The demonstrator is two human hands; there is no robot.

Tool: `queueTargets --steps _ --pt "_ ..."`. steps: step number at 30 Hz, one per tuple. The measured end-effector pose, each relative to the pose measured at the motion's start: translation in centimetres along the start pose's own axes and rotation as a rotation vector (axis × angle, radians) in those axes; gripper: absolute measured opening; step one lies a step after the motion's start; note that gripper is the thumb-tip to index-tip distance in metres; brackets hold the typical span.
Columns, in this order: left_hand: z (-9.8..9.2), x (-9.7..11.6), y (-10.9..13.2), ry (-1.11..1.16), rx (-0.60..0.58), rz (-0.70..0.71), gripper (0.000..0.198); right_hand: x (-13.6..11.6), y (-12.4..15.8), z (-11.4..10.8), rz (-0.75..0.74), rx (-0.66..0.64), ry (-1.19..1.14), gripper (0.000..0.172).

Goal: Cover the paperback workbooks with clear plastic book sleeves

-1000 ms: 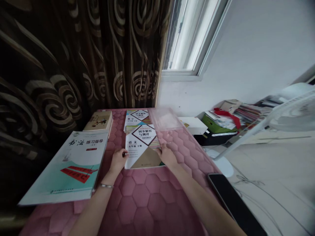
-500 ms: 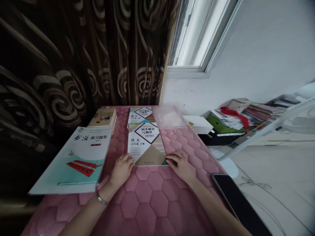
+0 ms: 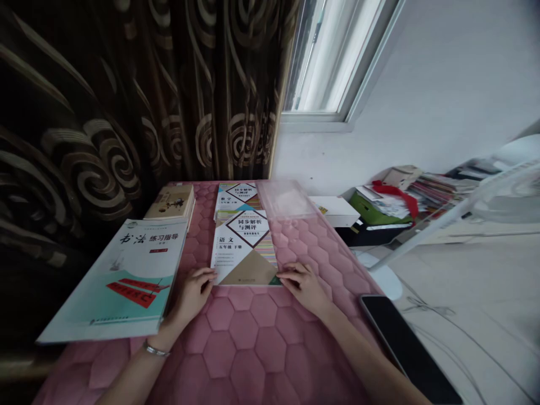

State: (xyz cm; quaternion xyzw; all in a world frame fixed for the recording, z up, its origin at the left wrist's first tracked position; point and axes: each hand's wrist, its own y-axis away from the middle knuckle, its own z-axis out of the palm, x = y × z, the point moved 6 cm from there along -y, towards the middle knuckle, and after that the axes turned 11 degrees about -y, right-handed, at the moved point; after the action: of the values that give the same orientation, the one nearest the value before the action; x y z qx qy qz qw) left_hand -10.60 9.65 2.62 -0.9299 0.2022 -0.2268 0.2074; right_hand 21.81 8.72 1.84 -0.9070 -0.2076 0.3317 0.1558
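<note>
A white and tan workbook (image 3: 242, 247) with a diamond design and black Chinese title lies flat on the pink table mat. Beside its lower left edge is my left hand (image 3: 194, 295), fingers loosely bent and thumb apart, the fingertips at the edge. My right hand (image 3: 304, 288) pinches the workbook's lower right corner between thumb and fingers. Behind it, partly covered, lies a second workbook (image 3: 236, 197) of similar design. To the left, a large calligraphy exercise book (image 3: 122, 270) with a green and white cover rests close to my left wrist, which wears a silver bracelet.
A stack of small tan books (image 3: 169, 201) is at the back left, and a clear plastic sheet (image 3: 289, 199) at the back right. A dark phone or tablet (image 3: 407, 343) lies along the right edge. A white fan (image 3: 459, 214) and piled papers (image 3: 379, 205) stand beyond.
My left hand has shifted left and eased slightly off the workbook's corner. My right hand stays at the right corner. The whole view has moved a little.
</note>
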Motion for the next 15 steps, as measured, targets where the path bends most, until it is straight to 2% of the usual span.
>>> queueTargets --steps 5,8,12,15 --pt "-0.4 -0.6 0.5 0.066 -0.070 -0.070 0.039 0.4 -0.1 -0.2 0.005 -0.033 0.050 0.027" --pt "-0.5 -0.7 0.7 0.098 -0.093 -0.111 0.044 -0.6 0.1 -0.3 -0.015 -0.062 0.050 0.027" --pt "-0.5 -0.5 0.9 0.140 -0.100 -0.126 0.044 -2.3 0.6 0.8 -0.101 -0.222 0.066 0.036" --pt "-0.5 -0.2 1.1 0.159 -0.105 -0.102 0.044 -2.0 0.5 1.1 -0.089 -0.273 0.107 0.031"
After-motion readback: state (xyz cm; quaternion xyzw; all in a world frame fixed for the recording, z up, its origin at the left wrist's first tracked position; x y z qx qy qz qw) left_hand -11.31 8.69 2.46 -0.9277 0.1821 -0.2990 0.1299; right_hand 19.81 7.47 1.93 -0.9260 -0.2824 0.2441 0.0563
